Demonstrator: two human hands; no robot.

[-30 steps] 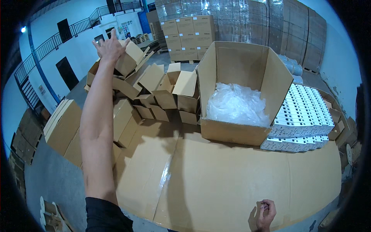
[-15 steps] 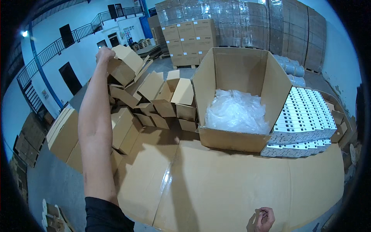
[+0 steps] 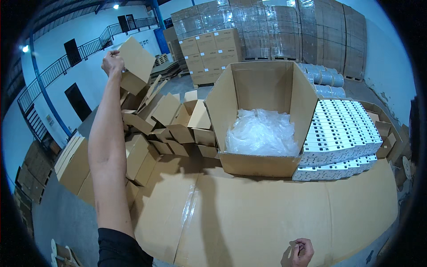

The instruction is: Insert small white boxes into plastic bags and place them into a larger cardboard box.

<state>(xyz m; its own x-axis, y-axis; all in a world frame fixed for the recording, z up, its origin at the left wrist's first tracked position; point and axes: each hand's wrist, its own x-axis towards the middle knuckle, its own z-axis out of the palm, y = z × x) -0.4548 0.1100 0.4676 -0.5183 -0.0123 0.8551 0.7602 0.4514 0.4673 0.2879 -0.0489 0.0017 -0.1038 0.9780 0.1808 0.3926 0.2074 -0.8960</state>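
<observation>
Holding small carton [image 3: 137,64] tilted, L hand [image 3: 112,62].

A large open brown cardboard carton [image 3: 262,102] stands at the middle of the flattened cardboard sheet [image 3: 267,218] that covers the near surface, and crumpled clear plastic film [image 3: 262,133] lies inside it. Just to its right sits a flat stack of small white printed packets [image 3: 340,138] in tight rows, while to its left a loose heap of small open brown cardboard boxes [image 3: 173,124] leans together. Far behind, tall pallets of brown cartons wrapped in clear film [image 3: 271,29] rise before a pale wall with a railed black metal stairway [image 3: 66,62] at far left.
</observation>
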